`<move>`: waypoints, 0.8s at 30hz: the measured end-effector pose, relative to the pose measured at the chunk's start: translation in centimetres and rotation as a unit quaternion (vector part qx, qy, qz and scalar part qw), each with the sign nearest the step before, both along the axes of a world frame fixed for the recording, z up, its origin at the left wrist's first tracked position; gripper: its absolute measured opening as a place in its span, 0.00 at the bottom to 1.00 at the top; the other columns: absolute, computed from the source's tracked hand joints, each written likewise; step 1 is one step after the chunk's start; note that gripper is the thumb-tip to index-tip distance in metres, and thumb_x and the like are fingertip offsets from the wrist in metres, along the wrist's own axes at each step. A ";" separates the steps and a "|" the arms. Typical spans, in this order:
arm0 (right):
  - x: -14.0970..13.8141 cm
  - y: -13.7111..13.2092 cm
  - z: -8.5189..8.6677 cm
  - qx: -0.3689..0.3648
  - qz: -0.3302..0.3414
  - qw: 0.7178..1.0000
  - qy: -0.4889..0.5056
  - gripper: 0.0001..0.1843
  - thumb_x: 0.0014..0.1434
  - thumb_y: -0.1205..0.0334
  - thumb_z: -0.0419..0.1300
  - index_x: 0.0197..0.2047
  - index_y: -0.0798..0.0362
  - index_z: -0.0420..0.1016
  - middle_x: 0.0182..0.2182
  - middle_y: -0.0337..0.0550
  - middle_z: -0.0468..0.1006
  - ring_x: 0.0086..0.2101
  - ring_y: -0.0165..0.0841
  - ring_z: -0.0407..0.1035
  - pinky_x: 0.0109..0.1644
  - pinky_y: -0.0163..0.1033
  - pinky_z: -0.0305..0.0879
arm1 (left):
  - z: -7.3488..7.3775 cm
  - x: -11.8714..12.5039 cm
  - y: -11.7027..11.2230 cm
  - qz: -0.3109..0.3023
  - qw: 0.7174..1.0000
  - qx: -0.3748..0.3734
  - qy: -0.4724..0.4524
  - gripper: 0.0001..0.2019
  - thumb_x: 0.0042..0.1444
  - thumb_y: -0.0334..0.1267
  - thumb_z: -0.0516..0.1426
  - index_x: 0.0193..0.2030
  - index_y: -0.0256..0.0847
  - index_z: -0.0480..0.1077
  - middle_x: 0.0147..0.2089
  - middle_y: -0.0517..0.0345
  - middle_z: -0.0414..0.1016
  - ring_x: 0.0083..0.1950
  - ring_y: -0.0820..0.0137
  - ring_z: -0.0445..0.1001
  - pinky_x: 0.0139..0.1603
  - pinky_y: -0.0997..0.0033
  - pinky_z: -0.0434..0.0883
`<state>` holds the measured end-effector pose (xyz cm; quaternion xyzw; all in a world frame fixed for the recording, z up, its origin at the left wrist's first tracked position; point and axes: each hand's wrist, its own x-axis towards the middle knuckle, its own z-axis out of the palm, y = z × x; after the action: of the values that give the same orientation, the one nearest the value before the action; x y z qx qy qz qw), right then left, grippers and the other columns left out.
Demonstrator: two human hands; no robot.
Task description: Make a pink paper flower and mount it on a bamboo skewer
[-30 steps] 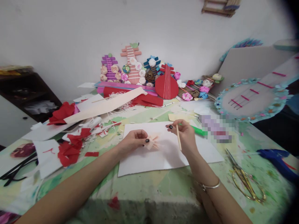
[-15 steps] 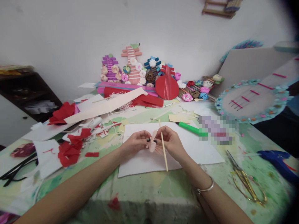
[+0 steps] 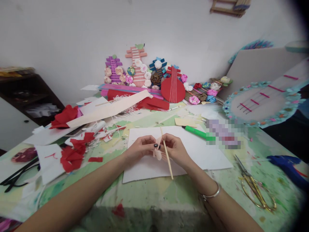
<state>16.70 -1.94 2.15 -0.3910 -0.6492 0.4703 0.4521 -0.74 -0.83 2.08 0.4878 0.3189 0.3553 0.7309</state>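
Observation:
Over a white sheet of paper [image 3: 207, 156] on the table, my two hands meet around a small pale pink paper piece [image 3: 158, 154]. My left hand [image 3: 141, 147] pinches the pink piece from the left, fingers closed. My right hand [image 3: 175, 148] is closed too, holding a thin wooden stick [image 3: 167, 154] that runs from above the fingers down toward me, right beside the pink piece. A silver bangle sits on my right wrist.
A green marker [image 3: 198, 132] lies just beyond the sheet. Gold-handled scissors [image 3: 253, 185] and a blue glue gun [image 3: 287, 166] lie at the right. Red paper scraps [image 3: 72, 154] litter the left. Paper craft instruments with flowers [image 3: 154, 77] stand along the wall.
My right hand came left from the marker with the stick and joined the left hand at the pink piece. The stick now stands more upright and the pink piece looks more folded together.

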 end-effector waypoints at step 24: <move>0.0 0.1 -0.4 0.046 -0.047 0.997 -0.047 0.10 0.52 0.55 0.62 0.33 0.53 0.71 0.28 0.39 0.75 0.29 0.30 0.69 0.36 0.35 0.66 | 0.4 -0.1 0.1 0.116 0.962 0.207 0.137 0.10 0.46 0.40 0.63 0.29 0.34 0.75 0.31 0.54 0.76 0.35 0.69 0.73 0.39 0.72 0.69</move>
<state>16.71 -1.85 1.72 -0.4213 -0.6716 0.3998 0.4601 -0.84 -0.78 2.50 0.6322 0.3895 0.4255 0.5173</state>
